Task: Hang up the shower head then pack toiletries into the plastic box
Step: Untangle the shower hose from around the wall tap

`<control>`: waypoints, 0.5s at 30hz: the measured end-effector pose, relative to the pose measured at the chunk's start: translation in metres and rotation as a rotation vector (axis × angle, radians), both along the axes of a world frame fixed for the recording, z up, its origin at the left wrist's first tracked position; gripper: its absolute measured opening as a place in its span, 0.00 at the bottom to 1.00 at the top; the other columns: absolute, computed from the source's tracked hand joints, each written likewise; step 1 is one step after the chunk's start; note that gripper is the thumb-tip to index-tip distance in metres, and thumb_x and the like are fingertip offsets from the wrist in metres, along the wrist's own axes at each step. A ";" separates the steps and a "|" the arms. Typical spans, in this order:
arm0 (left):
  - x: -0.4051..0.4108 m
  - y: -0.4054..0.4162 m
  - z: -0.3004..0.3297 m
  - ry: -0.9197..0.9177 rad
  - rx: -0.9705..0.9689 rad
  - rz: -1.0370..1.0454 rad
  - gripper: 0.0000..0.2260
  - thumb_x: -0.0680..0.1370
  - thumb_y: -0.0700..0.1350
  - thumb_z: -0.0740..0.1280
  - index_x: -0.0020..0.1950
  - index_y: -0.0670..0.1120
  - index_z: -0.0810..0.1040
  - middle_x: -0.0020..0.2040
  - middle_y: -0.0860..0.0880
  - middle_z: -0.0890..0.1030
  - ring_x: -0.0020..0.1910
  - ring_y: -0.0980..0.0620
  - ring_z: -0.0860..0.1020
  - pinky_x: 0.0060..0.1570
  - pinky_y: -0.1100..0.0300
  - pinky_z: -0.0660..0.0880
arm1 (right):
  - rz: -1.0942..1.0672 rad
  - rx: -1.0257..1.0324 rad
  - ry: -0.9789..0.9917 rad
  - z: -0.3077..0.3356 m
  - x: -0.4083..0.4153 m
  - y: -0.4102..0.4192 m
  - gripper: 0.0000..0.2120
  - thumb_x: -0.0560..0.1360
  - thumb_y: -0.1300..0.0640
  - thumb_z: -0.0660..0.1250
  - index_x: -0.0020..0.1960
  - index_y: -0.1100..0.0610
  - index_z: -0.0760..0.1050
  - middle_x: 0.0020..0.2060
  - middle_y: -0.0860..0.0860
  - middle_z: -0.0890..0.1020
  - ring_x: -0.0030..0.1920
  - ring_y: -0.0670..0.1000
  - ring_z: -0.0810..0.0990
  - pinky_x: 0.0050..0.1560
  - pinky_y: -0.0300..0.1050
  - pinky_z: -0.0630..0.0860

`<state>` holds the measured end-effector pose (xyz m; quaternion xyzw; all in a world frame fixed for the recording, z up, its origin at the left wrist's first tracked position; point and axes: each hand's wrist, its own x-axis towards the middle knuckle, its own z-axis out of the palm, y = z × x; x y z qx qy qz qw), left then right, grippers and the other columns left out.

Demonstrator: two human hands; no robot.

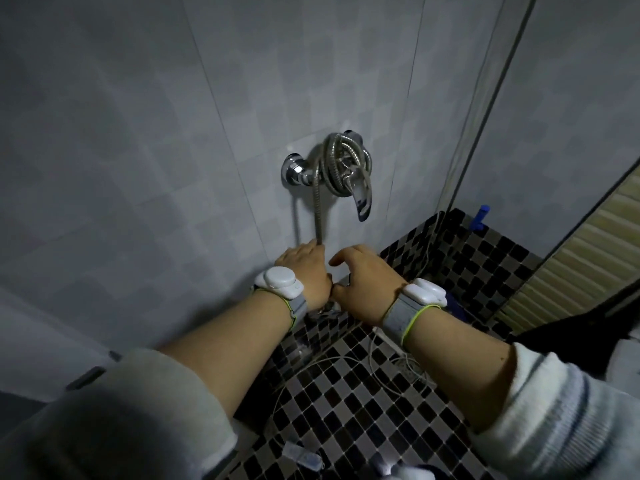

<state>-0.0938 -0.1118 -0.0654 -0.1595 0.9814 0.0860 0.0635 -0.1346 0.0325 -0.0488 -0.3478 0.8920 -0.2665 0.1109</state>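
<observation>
— Oddly, why is the hose [346, 161] coiled over the tap [358, 194] on the far wall?

— Probably to keep it off the floor; one strand drops to the left hand [304, 268], whose fingers curl around it.

— And the shower head?

— Hidden beneath both hands, likely. The right hand [367, 280] hovers just right, fingers loosely bent, holding nothing visible.

— The plastic box?

— Not visible.

2 hands [304, 268] [367, 282], 2 wristbands [278, 282] [420, 292], 1 hose [317, 209], 1 tap [360, 199].
</observation>
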 end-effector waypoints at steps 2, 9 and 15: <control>-0.005 -0.008 -0.003 -0.038 0.018 -0.001 0.31 0.79 0.51 0.62 0.80 0.48 0.56 0.81 0.47 0.55 0.79 0.47 0.58 0.77 0.54 0.52 | 0.002 0.000 -0.041 -0.002 -0.012 -0.009 0.22 0.72 0.49 0.69 0.65 0.51 0.72 0.63 0.51 0.73 0.59 0.54 0.76 0.59 0.46 0.74; -0.038 -0.020 -0.012 -0.145 0.073 0.098 0.36 0.75 0.47 0.67 0.80 0.48 0.55 0.81 0.47 0.55 0.78 0.46 0.59 0.75 0.53 0.57 | 0.009 -0.085 -0.122 -0.018 -0.058 -0.038 0.27 0.71 0.50 0.69 0.68 0.51 0.68 0.62 0.52 0.73 0.57 0.54 0.78 0.56 0.48 0.76; -0.067 -0.025 -0.027 -0.095 0.153 0.297 0.30 0.73 0.48 0.68 0.74 0.51 0.64 0.69 0.49 0.73 0.65 0.47 0.74 0.65 0.54 0.72 | 0.128 -0.142 -0.186 -0.035 -0.100 -0.057 0.23 0.72 0.53 0.68 0.66 0.51 0.68 0.62 0.52 0.74 0.54 0.52 0.79 0.50 0.44 0.76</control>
